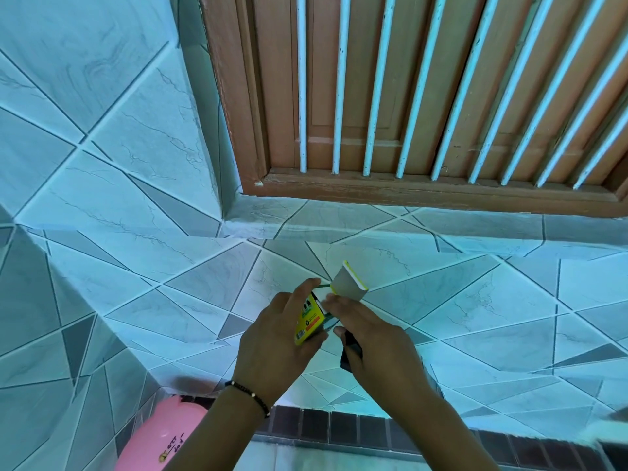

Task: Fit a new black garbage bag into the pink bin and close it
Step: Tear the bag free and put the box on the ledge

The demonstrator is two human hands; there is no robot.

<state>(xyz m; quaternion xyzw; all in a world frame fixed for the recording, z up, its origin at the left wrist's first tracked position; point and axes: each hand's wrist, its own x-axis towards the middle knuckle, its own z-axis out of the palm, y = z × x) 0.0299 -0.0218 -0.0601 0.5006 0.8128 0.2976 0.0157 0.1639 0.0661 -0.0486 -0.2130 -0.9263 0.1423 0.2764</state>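
Observation:
My left hand (pixel 275 338) grips a small yellow cardboard box (pixel 308 321) with a barcode, held up in front of the tiled wall. The box's grey flap (pixel 348 282) stands open at the top. My right hand (pixel 370 338) touches the box's open end and holds a folded black garbage bag (pixel 350 351) under its fingers. The pink bin (pixel 159 436) shows at the bottom left, partly hidden behind my left forearm, with its lid down and some writing on it.
A tiled wall (pixel 136 266) fills the view, turning a corner on the left. A brown wooden window frame with white bars (pixel 407 96) sits above. A dark brick strip (pixel 339 426) runs along the bottom.

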